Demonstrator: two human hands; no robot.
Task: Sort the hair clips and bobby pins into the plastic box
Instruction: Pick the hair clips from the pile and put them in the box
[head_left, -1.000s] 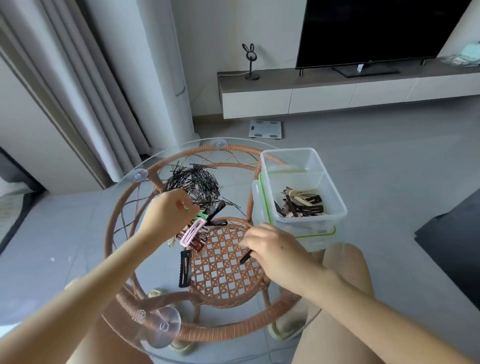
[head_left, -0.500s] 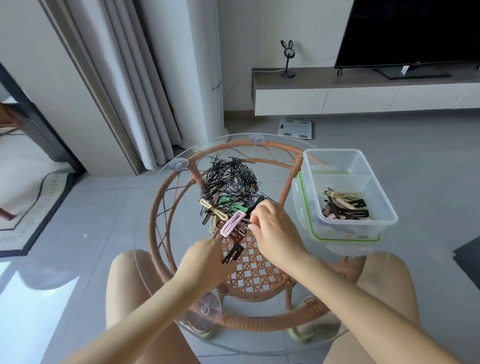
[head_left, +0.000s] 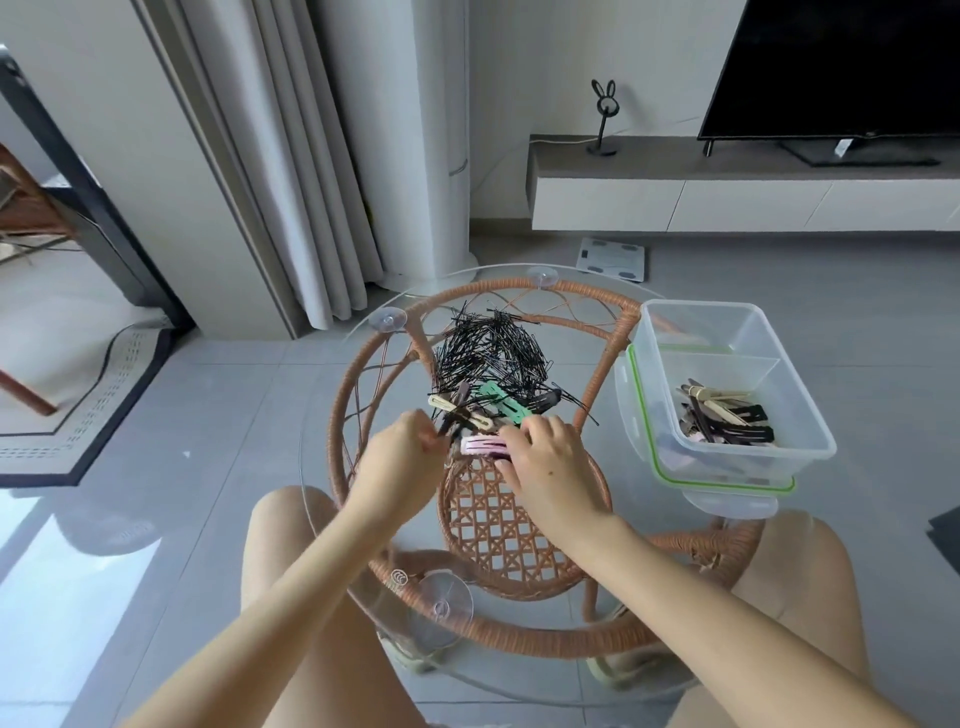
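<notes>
A heap of black bobby pins (head_left: 485, 353) lies on the round glass table (head_left: 332, 431). Just in front of it sit loose hair clips: a green one (head_left: 501, 408), a cream one (head_left: 457, 410) and a pink one (head_left: 480, 445). My left hand (head_left: 402, 457) pinches a dark clip at its fingertips. My right hand (head_left: 545, 462) rests fingers-down on the pink clip. The clear plastic box (head_left: 795, 395) with a green-edged lid under it stands at the table's right edge and holds several dark and cream clips (head_left: 722, 418).
The glass top rests on an orange rattan frame (head_left: 524, 551) with suction cups. My bare knees sit under the near edge. A curtain, a rug at the left, a scale on the floor and a TV bench lie beyond.
My left hand has moved up from the table's near side to the clip pile and pinched a dark clip. My right hand has settled onto the pink clip. The view shifted left.
</notes>
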